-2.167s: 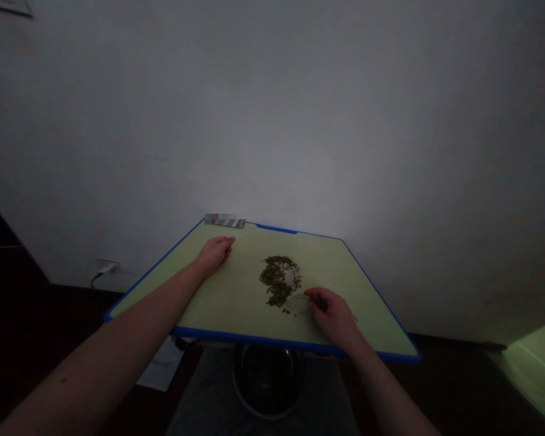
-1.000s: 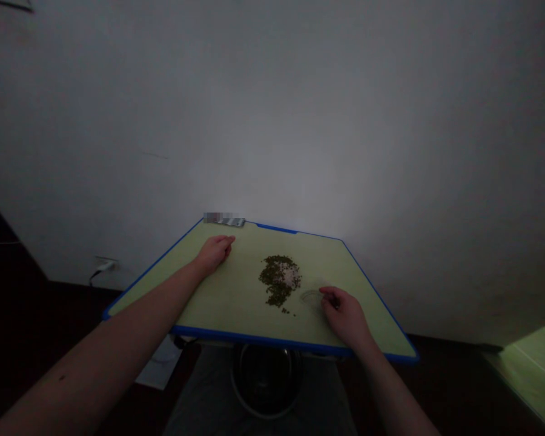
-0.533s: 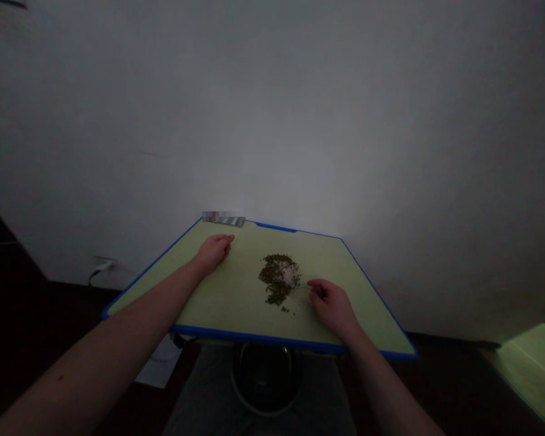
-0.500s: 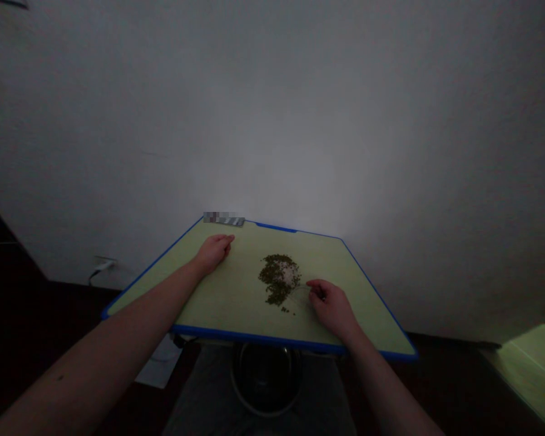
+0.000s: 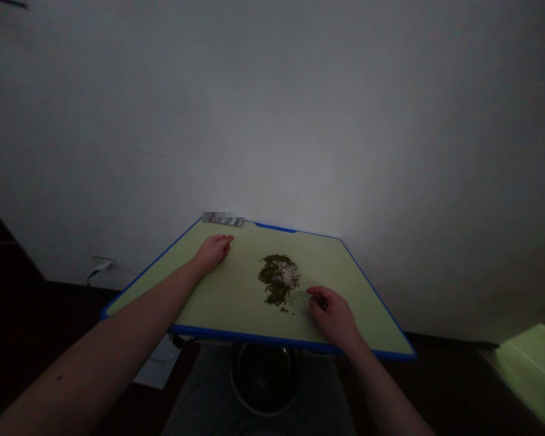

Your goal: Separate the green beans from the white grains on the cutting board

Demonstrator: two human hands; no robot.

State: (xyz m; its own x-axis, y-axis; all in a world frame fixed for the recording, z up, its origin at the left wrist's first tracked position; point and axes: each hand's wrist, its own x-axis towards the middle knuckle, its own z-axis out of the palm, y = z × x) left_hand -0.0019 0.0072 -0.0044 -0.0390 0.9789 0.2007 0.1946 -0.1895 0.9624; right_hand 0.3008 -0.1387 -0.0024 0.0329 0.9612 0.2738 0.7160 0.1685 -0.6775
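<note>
On a pale yellow-green board with a blue rim (image 5: 236, 290) lies a loose pile of small green-brown grains (image 5: 272, 272). A paler patch of whitish grains (image 5: 290, 275) shows on its right part. My right hand (image 5: 331, 312), right of the pile, has its fingers closed on a thin, clear, curved piece (image 5: 300, 295); its far end reaches the pile's lower right edge, and its exact kind cannot be made out. My left hand (image 5: 213, 251) rests on the board left of the pile, fingers curled together, with nothing visible in it.
A metal bowl (image 5: 266, 409) sits below the board's near edge, on my lap. A phone-like flat object (image 5: 229, 221), partly blurred out, lies at the far left corner. A plain wall (image 5: 300, 121) rises behind; a plug (image 5: 102, 265) is in its socket at left.
My right hand has moved slightly toward me, drawing the clear piece down along the pile's lower right edge. My left hand has stayed in place.
</note>
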